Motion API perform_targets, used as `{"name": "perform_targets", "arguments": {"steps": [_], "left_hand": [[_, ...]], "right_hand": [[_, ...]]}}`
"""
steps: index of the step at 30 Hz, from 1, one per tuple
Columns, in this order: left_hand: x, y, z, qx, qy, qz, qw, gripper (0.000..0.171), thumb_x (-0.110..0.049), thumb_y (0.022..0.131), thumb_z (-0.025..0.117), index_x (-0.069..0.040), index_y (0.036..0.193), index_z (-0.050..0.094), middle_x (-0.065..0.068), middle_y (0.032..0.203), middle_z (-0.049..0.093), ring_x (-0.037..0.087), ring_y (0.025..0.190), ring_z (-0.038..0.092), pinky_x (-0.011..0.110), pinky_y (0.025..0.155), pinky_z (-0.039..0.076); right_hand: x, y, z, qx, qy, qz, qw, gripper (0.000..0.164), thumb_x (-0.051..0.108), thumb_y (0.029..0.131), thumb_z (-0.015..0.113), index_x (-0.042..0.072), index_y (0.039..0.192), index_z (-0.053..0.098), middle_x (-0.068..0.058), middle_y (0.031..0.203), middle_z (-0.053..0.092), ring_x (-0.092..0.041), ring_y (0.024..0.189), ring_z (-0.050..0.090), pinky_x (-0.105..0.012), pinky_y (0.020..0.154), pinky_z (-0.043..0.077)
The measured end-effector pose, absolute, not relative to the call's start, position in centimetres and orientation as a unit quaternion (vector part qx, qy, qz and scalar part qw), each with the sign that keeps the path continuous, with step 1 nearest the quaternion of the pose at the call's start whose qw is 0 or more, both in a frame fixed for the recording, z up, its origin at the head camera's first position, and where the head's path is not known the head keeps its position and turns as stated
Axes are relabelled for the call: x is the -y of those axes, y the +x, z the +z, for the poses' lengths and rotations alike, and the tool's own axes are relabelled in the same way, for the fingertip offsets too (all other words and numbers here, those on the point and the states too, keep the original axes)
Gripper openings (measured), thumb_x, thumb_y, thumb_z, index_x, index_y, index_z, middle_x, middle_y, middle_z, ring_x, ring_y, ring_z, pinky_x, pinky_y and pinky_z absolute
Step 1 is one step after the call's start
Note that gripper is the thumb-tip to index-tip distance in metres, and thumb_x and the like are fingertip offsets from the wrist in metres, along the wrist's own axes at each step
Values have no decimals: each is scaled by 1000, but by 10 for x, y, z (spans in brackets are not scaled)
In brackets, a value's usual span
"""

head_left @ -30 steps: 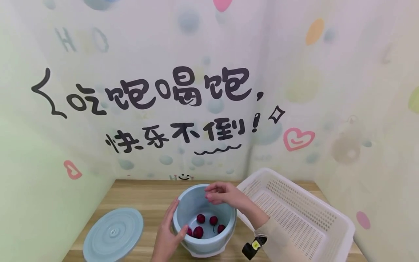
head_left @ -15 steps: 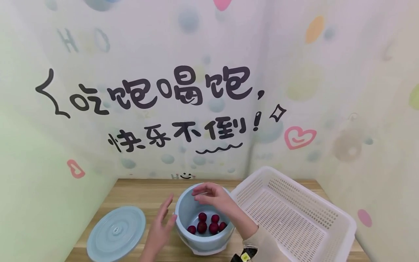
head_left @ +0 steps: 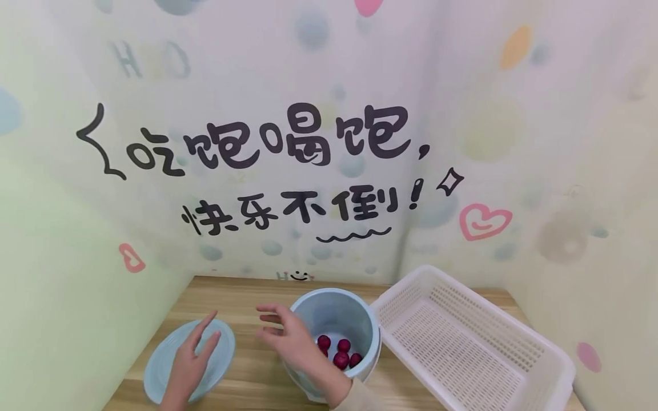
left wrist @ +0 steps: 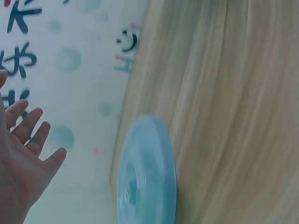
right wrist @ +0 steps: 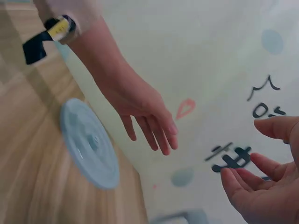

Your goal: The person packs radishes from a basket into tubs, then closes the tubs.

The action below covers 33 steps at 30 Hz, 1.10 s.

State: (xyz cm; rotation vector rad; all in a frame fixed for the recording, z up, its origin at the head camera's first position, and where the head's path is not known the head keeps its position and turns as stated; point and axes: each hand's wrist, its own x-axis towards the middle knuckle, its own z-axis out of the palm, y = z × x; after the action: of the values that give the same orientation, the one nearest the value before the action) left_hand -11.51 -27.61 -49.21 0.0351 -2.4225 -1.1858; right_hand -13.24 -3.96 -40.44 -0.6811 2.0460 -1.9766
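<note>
A light blue bucket [head_left: 361, 314] stands on the wooden table, with several dark red round fruits [head_left: 341, 359] at its bottom. My right hand [head_left: 294, 342] hovers at the bucket's left side, fingers apart and loosely bent, holding nothing; its forearm hides part of the bucket. To the left, my left hand [head_left: 187, 362] is above the round light blue lid [head_left: 160, 362], its fingers spread. In the left wrist view a gap shows between that hand [left wrist: 23, 163] and the lid [left wrist: 156, 163]. Both hands also appear in the right wrist view, the left one [right wrist: 140, 100] near the lid [right wrist: 88, 142].
A white perforated plastic basket [head_left: 462, 342] stands at the right, its left edge close to the bucket. Behind the wooden table [head_left: 241, 294] hangs a printed curtain [head_left: 329, 251] with black lettering.
My left hand has left the bucket's rim and moved left over the lid. The right hand has moved left from above the bucket's opening. More fruits showed at its bottom half a second ago than before.
</note>
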Motion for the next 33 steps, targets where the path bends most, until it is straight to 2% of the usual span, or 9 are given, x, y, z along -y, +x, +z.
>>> {"name": "perform_targets", "arguments": {"steps": [2, 5, 7, 10, 14, 18, 23, 27, 33], "left_hand": [[294, -115, -494, 886, 39, -415, 203, 46, -27, 102, 54, -11, 145, 51, 19, 147, 53, -2, 137, 41, 22, 109, 43], [317, -116, -498, 896, 72, -398, 186, 48, -31, 103, 53, -7, 144, 51, 23, 146, 52, 37, 136, 45, 56, 104, 44], [332, -117, -502, 895, 89, -400, 177, 50, -32, 103, 52, -3, 143, 50, 28, 146, 49, 51, 133, 42, 66, 103, 39], [351, -116, -511, 893, 112, -405, 158, 53, -32, 103, 50, 2, 144, 47, 32, 148, 44, 56, 135, 37, 68, 105, 35], [368, -114, -522, 890, 149, -420, 99, 63, -38, 104, 45, 4, 150, 36, 34, 155, 31, 57, 142, 25, 70, 114, 25], [382, -113, -530, 885, 176, -426, 69, 69, -43, 104, 43, 4, 153, 29, 33, 158, 25, 55, 145, 19, 67, 118, 19], [399, -113, -539, 881, 194, -430, 20, 74, -45, 106, 36, 6, 155, 18, 34, 160, 15, 55, 147, 11, 65, 122, 14], [407, -115, -543, 880, 211, -424, -27, 75, -46, 106, 27, 7, 155, 8, 35, 160, 7, 55, 148, 5, 64, 123, 9], [402, -116, -547, 893, 208, -398, -35, 69, -40, 107, 25, 10, 153, 17, 37, 158, 14, 55, 146, 9, 64, 122, 13]], "right_hand": [[55, -127, -412, -693, -227, -677, 97, 45, 8, 90, 69, 1, 133, 55, -15, 139, 57, -35, 130, 55, -33, 105, 53], [77, -119, -426, -698, -226, -675, 82, 48, 8, 89, 70, 2, 134, 54, -14, 139, 57, -32, 131, 54, -32, 106, 52], [91, -115, -438, -702, -226, -671, 76, 50, 8, 88, 71, 3, 135, 53, -14, 140, 55, -30, 132, 53, -29, 106, 52], [108, -110, -458, -714, -220, -661, 70, 53, 11, 88, 71, 5, 137, 52, -17, 145, 50, -31, 135, 50, -30, 107, 51], [120, -109, -488, -732, -199, -649, 55, 54, 17, 89, 71, 4, 137, 50, -20, 149, 46, -31, 137, 47, -33, 107, 52], [129, -112, -511, -741, -173, -646, 64, 56, 27, 90, 71, 9, 138, 49, -14, 146, 49, -29, 134, 49, -34, 107, 51], [141, -114, -531, -744, -124, -645, 121, 62, 35, 90, 71, 14, 143, 46, -9, 148, 50, -33, 138, 47, -49, 113, 44], [148, -114, -545, -748, -98, -638, 155, 72, 37, 89, 73, 8, 147, 43, -15, 151, 48, -40, 141, 43, -59, 115, 37], [146, -119, -556, -748, -121, -634, 153, 80, 36, 87, 76, 8, 151, 39, -17, 154, 44, -42, 142, 41, -61, 116, 35]]}}
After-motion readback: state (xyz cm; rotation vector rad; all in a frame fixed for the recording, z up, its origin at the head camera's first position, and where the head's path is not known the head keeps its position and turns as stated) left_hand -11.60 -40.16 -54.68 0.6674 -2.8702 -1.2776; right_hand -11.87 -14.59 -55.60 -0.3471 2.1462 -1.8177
